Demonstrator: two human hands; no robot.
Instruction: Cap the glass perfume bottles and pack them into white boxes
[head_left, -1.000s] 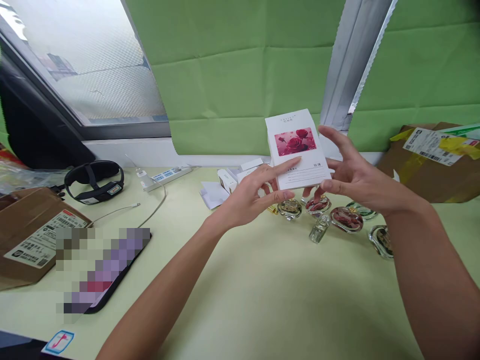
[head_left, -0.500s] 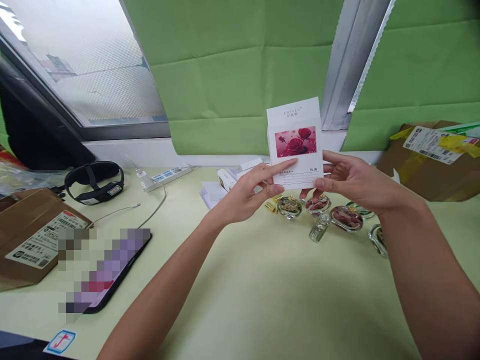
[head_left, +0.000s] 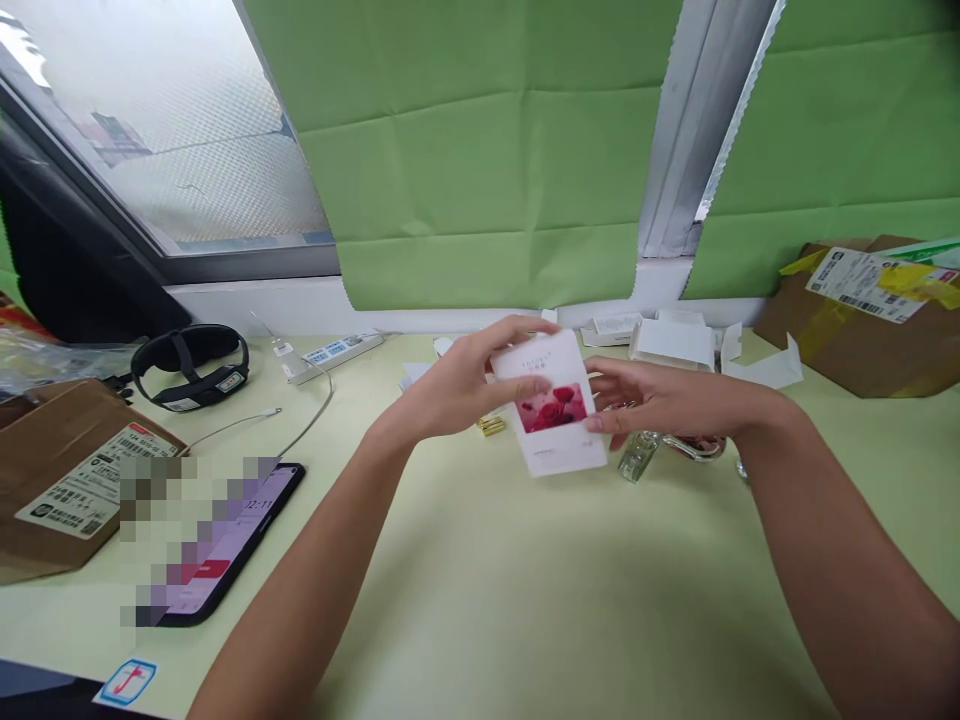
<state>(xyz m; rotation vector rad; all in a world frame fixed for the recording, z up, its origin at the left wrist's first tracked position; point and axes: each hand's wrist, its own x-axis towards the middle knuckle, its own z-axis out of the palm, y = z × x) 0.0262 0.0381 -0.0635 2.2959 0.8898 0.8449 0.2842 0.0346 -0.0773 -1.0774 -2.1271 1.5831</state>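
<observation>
A flat white box (head_left: 566, 455) printed with red roses is held tilted above the table. My left hand (head_left: 469, 385) grips its upper left, thumb across the front and fingers over the top edge. At the right edge, my right hand (head_left: 660, 400) pinches it, thumb on the front; its other fingers are partly hidden behind. Just behind the box, a small clear glass bottle (head_left: 637, 457) lies on the table. Gold-coloured caps (head_left: 491, 426) are left of the box. A shiny oval item (head_left: 697, 447) is half covered by my right hand.
White cartons (head_left: 675, 342) and torn paper stand along the windowsill. A brown parcel (head_left: 862, 340) is at the back right, another (head_left: 67, 480) at the left. A phone (head_left: 232, 550), a black headset (head_left: 187, 365) and a power strip (head_left: 341, 352) with cables occupy the left side.
The box has come down and nearer, turning from upright to tilted. My left hand has moved from its lower left edge to its top, and my right hand has shifted slightly down and left.
</observation>
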